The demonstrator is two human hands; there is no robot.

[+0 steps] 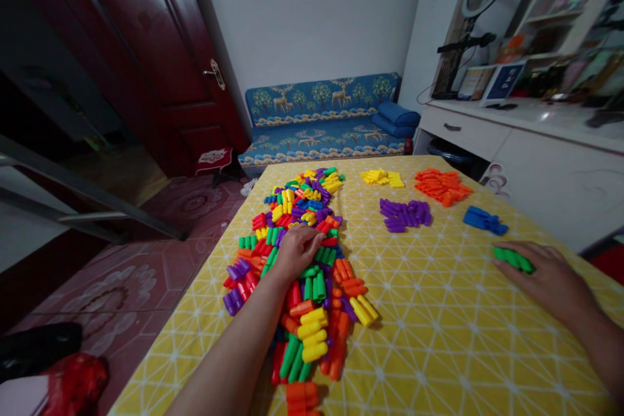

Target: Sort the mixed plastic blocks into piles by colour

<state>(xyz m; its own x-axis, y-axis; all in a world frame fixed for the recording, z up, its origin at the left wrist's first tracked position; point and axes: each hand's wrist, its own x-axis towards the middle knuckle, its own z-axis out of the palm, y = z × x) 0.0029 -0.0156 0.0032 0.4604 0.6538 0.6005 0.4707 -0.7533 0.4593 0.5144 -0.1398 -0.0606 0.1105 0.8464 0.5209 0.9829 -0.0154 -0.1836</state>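
A long mixed heap of plastic toy blocks (314, 335), shaped like joined bullet-like tubes in red, green, yellow, purple, orange and blue, runs down the left half of the table. My left hand (297, 248) is in the middle of the heap, fingers curled down with the thumb close to the fingertips; whatever they grip is hidden. At the right, my right hand (553, 279) is closed around green toy blocks (514, 260), low over the tablecloth. Just beyond it lies a small group of blue blocks (485, 220).
Separate groups of purple blocks (405, 214), yellow blocks (383, 177) and orange blocks (442, 186) lie on the far right of the yellow-patterned tablecloth (414, 338). Behind the table are a blue patterned sofa (316, 136) and a white cabinet (550, 175).
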